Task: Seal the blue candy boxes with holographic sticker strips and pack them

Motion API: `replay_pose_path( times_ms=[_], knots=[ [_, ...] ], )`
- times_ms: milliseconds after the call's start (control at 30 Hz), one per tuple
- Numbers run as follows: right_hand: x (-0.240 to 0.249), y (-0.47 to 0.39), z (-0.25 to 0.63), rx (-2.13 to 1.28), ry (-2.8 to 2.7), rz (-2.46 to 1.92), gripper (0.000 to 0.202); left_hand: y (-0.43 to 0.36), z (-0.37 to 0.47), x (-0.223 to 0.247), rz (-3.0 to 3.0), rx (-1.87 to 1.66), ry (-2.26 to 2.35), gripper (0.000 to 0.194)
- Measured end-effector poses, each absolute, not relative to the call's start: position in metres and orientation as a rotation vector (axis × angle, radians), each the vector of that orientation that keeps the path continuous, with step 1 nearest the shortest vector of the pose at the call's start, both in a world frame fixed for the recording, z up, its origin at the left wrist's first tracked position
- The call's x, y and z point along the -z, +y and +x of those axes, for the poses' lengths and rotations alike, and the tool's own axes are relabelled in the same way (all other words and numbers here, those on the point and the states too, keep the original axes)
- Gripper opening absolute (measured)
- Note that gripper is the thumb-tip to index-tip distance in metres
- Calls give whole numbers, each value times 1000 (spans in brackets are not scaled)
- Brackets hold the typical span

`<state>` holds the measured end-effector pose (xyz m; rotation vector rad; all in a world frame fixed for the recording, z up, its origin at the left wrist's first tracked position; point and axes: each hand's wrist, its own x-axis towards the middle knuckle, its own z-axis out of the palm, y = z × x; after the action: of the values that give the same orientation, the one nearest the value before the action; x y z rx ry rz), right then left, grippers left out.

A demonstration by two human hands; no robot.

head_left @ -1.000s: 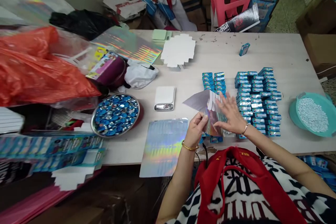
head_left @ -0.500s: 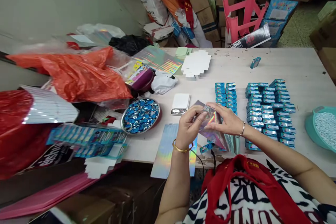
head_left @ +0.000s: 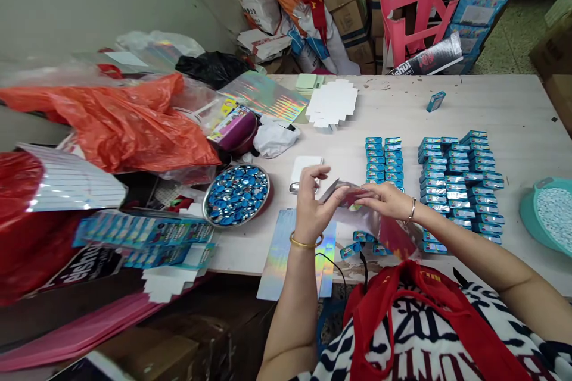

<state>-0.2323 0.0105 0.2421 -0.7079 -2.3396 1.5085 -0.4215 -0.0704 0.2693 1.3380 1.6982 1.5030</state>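
A shiny holographic plastic bag (head_left: 395, 237) is held above the table's front edge. My right hand (head_left: 388, 200) pinches its upper edge between thumb and fingers. At the bag's left corner, my left hand (head_left: 311, 202) is open: its curled fingers are raised apart from the thumb, and the thumb touches the bag's edge. Under and beside the bag lie a few small blue boxes (head_left: 351, 250). Just behind the hands stand two columns of blue boxes (head_left: 384, 158). A flat holographic sheet (head_left: 279, 256) lies below my left wrist.
Rows of stacked blue boxes (head_left: 456, 190) stand to the right, beside a turquoise basin (head_left: 529, 214) of pale pellets. A small white scale (head_left: 307, 168) and a bowl (head_left: 269, 199) of blue-and-silver discs are left. Red plastic bags (head_left: 134, 125) crowd the far left; white card cutouts (head_left: 333, 101) lie behind.
My left fingers have lifted and spread away from the bag, where they gripped it before. The bag has tilted and its lower end has swung right; my right hand keeps its hold.
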Motion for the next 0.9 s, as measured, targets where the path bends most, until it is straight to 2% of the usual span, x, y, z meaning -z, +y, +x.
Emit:
replay_pose_path(
  times_ms=[67, 167, 200, 333, 500, 600, 667, 733, 833, 900],
  knots=[
    [-239, 13, -234, -1586, -2361, -588, 30, -68, -425, -276, 1474, -1393, 1690, 51],
    [-236, 18, -236, -1651, -2414, -477, 37, -66, -427, -277, 1521, -1143, 1498, 20],
    [-235, 21, -235, -1665, -2437, -466, 39, -65, -429, -274, 1505, -1123, 1483, 18],
    [-219, 42, -217, -1746, -2552, -502, 48, -64, -446, -238, 1273, -1264, 1674, 22],
    [-177, 67, -179, -1834, -2587, -700, 47, -62, -472, -149, 764, -1198, 1870, 32],
    [-148, 73, -171, -1848, -2608, -766, 49, -60, -460, -107, 850, -996, 2117, 35],
    [-131, 76, -172, -1866, -2636, -768, 51, -56, -440, -92, 1110, -887, 2207, 47],
    [-116, 80, -175, -1891, -2616, -791, 51, -48, -419, -82, 1380, -810, 2096, 53],
    [-95, 87, -176, -1839, -2382, -973, 46, -31, -398, -67, 1522, -698, 1739, 31],
    [-82, 90, -174, -1831, -2100, -1145, 46, -19, -392, -55, 1453, -682, 1635, 32]
  ],
)
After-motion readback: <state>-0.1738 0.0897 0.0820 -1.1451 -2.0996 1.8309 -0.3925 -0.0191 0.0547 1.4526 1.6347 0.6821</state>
